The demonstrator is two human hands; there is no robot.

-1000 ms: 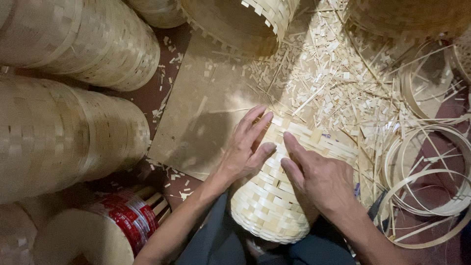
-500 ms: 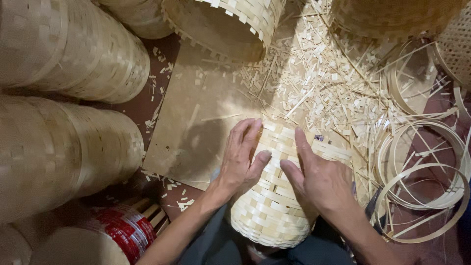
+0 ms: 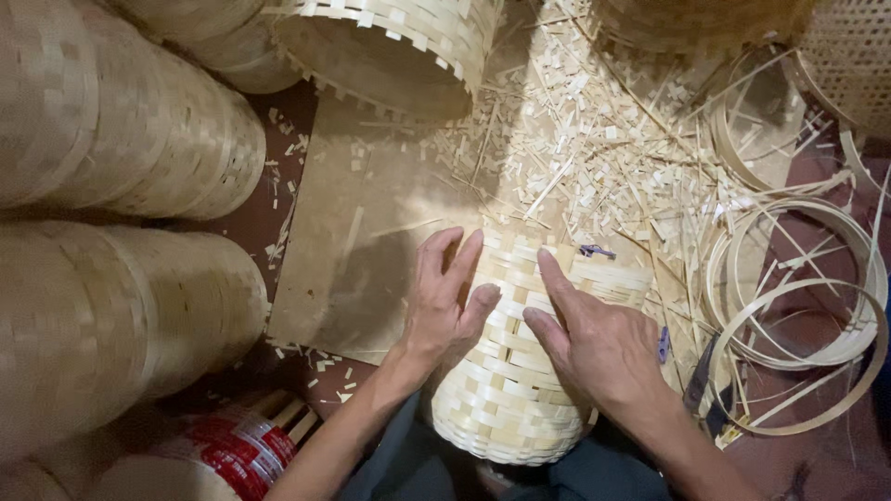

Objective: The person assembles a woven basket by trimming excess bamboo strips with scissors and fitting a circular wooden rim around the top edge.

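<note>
Head view: both hands, left hand (image 3: 439, 306) and right hand (image 3: 594, 343), lie flat with fingers spread on the woven bamboo basket (image 3: 515, 380), gripping nothing, beside loose bamboo hoops (image 3: 798, 306).

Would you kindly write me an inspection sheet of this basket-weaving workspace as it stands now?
Surface: flat brown board on a dark red floor.
Job's things: small woven basket lying on its side, both hands pressed on its wall.
Clutter: cut strip offcuts strewn over the board; coiled bamboo hoops at right; small purple clip on the basket's edge.
Hands: left hand flat, fingers spread; right hand flat, forefinger extended.
Cables: nothing seen.
Surroundings: stacked large woven baskets at left, one open-rimmed basket at top, a red and white roll at bottom left.
</note>
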